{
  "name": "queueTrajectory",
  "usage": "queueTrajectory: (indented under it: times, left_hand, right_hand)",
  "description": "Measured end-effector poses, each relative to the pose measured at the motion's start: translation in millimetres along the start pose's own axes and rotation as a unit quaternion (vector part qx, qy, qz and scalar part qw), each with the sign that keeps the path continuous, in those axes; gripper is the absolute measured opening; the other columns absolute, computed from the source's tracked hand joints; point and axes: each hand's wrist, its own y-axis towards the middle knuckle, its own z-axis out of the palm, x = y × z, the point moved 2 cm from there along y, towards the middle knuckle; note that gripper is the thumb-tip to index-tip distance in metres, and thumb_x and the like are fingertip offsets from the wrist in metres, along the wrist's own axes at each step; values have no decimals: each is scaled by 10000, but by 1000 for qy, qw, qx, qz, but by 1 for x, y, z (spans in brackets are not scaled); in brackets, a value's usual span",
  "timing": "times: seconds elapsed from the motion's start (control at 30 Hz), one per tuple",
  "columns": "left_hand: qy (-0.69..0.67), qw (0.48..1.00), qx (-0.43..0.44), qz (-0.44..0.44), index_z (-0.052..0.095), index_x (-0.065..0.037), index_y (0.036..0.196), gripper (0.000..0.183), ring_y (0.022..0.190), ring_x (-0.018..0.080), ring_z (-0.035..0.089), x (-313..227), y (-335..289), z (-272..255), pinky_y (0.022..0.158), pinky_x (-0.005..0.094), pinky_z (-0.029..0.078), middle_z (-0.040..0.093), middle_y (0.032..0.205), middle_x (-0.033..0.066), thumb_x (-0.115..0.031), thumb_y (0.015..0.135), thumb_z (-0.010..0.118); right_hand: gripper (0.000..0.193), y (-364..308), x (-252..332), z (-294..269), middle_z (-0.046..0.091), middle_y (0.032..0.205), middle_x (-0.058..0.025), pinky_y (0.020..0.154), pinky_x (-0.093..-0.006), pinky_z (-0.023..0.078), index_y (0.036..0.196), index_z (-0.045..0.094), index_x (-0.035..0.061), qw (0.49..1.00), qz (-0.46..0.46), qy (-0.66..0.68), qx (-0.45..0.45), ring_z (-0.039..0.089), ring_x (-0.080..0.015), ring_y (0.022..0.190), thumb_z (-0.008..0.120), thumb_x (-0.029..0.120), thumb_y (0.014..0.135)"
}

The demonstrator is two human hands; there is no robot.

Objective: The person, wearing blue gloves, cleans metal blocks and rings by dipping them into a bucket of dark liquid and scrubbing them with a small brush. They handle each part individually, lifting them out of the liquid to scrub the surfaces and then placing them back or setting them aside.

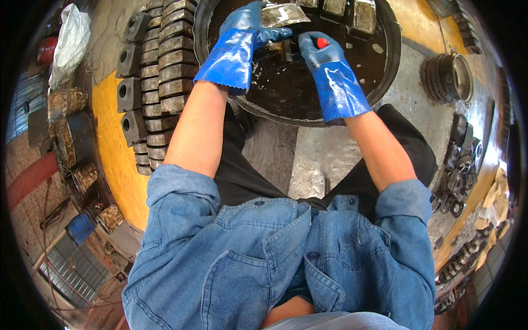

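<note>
Both my hands wear blue rubber gloves over a wide round pan (pixel 391 60) of dark, oily liquid. My left hand (pixel 242 22) grips a wet, curved metal block (pixel 284 15) at its left end, tilted above the liquid. My right hand (pixel 319 50) is closed around a tool with a red handle (pixel 322 42); the handle's end pokes out of the fist, and the tool's kind cannot be made out. Further metal blocks (pixel 363 15) sit in the far part of the pan, partly in the liquid.
Left of the pan stand long rows of stacked curved metal blocks (pixel 179 55), beside dark square blocks with holes (pixel 131 88). To the right are stacked metal rings (pixel 448 78) and many small metal parts (pixel 456 165). A white sack (pixel 70 41) lies far left.
</note>
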Motion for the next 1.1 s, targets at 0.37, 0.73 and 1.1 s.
queueTrajectory:
  times: [0.37,0.73,1.1]
  left_hand:
    - [-4,1000,0,-1,668,-33,1312,817,1136,366,713,-1,1,-2,969,451,561,739,1227,205,-529,719,930]
    - [-12,1000,3,-3,667,-22,1299,796,1117,367,717,-2,-1,-4,950,445,566,741,1213,210,-510,727,929]
    - [-20,1000,0,0,667,-11,1286,775,1099,367,722,-1,1,-7,931,440,571,742,1199,215,-491,736,928]
  right_hand:
    - [333,-3,1,9,779,922,-105,838,-352,576,1106,787,66,998,53,6,27,723,-182,851,729,355,951]
    - [181,-8,20,4,769,892,-47,787,-286,568,1083,792,70,994,-37,-98,-40,671,-121,785,765,200,961]
    - [270,-6,2,16,783,947,-151,845,-361,585,1109,789,96,999,-2,-17,36,741,-233,870,766,303,938]
